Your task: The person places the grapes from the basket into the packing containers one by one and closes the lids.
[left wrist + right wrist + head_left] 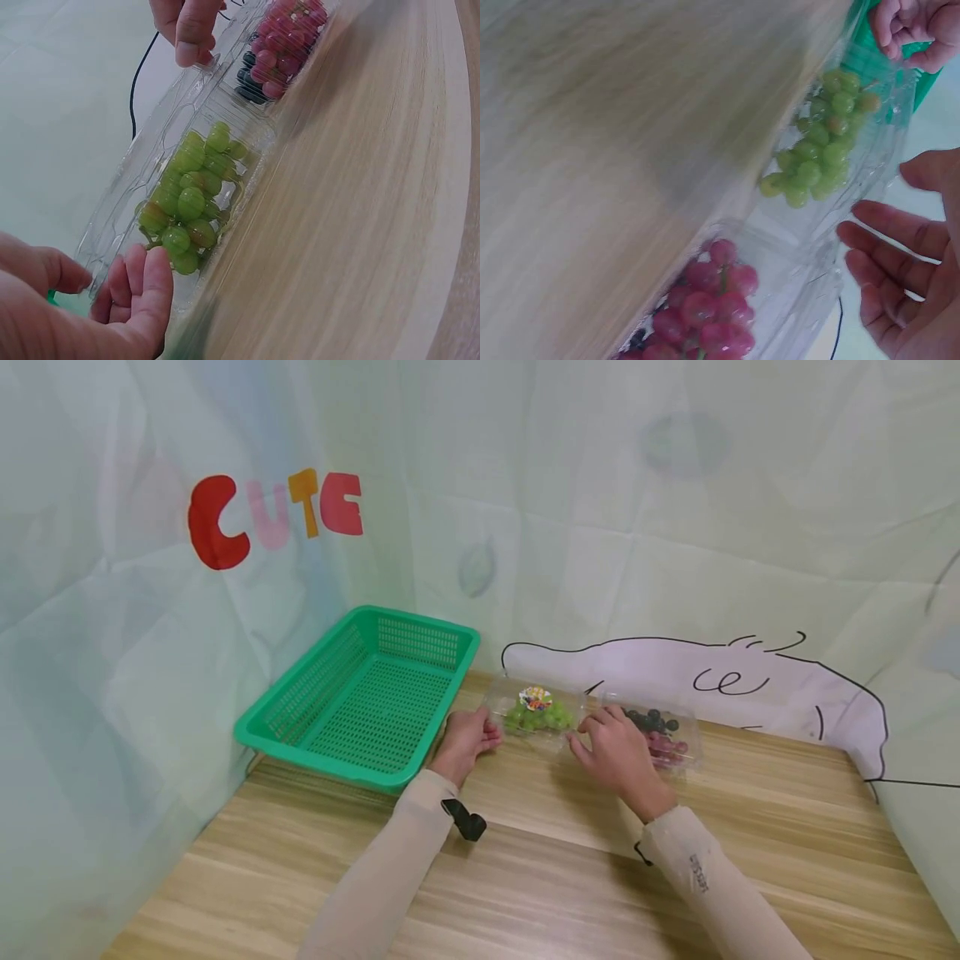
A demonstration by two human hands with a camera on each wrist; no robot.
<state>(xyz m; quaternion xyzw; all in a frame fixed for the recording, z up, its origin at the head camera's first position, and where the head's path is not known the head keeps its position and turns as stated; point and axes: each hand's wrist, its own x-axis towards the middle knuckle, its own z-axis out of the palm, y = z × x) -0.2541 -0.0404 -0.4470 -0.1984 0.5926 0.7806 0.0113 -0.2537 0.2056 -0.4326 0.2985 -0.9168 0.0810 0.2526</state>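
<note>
A clear plastic box of green grapes [538, 720] stands against the back wall, a round fruit sticker [535, 698] on its lid. My left hand [468, 739] has its thumb and curled fingers about the box's left end, pinching the rim there. Over at the other end is my right hand [618, 752], its fingers [900, 229] parted and loosely bent beside the lid's edge. Whether they touch the plastic I cannot tell. Just right of it, partly behind that hand, sits a second clear box with red grapes [705, 307] and dark grapes [652, 720].
A green plastic basket [358, 764] with slotted sides stands on the wooden table [525, 893], left of my left hand. Pale cloth walls [600, 527] enclose the left and back, with "CUTE" letters [341, 503] on the left one.
</note>
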